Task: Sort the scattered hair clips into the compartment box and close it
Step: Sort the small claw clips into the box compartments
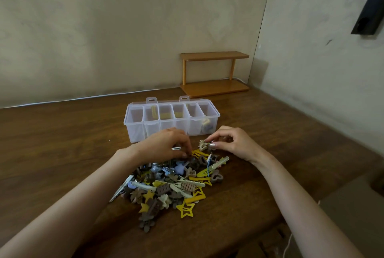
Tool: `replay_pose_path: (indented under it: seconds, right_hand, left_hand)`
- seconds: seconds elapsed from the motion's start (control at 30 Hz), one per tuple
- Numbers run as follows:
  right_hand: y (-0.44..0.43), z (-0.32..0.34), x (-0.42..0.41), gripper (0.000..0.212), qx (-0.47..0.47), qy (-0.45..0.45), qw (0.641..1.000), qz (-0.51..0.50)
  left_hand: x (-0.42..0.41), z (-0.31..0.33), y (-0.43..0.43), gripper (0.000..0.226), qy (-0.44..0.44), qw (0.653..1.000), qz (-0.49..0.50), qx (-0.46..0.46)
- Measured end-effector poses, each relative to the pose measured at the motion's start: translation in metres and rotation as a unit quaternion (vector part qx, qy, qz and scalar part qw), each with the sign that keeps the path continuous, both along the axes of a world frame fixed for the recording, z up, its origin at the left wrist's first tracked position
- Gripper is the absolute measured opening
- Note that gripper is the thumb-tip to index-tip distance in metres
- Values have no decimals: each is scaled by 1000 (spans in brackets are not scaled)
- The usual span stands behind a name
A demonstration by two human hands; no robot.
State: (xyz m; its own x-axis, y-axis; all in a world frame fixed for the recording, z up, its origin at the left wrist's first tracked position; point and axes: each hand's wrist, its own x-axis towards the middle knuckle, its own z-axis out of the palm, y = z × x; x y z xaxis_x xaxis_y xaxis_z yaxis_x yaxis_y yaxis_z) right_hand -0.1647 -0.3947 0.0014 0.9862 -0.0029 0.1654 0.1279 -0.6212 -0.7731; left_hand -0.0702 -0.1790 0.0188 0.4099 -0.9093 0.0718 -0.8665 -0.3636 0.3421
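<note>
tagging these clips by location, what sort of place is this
Probably a room in a home, at a desk pushed into a corner: a dark wooden tabletop meets plain plastered walls on two sides, and a small wooden shelf riser stands at the back.

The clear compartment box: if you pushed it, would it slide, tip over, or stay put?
The compartment box probably slides easily: thin clear plastic holding only a few hair clips, on a smooth wooden table. Tipping seems unlikely, as it sits long and low. Its open lid might flap.
</note>
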Motion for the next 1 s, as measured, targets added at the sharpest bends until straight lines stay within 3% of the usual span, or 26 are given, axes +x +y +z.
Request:
replay_pose_path:
  seconds: [0.2, 0.33, 0.47, 0.57, 0.63, 0.8, 1.0]
  right_hand:
    - [-2, -1, 1, 11, 3, 19, 1000, -7]
    - [-1, 3, -2, 10, 98, -3, 995, -13]
    - [1, 7, -3, 15, 178, -41, 983, -9]
    - [5, 7, -1, 13, 192, -71, 979, -8]
    - [8, 7, 0, 15, 189, -80, 979, -5]
    - [11, 5, 2, 12, 156, -83, 984, 2]
    - [-3, 5, -3, 8, 78, -13, 997, 13]
  left_hand:
    - [2, -2, 1, 13, -20, 1000, 14, -3]
    - [-2, -1, -3, 17, 0, 998, 32, -62]
    - [-11, -1, -11, 24, 97, 976, 72, -179]
    - [-21, -3, -19, 39, 144, 967, 54, -205]
    - [-25, -6, -23, 41, 120, 969, 46, -212]
    - [-22, -5, -22, 21, 48, 961, 83, -260]
    - [10, 11, -16, 15, -38, 930, 174, -322]
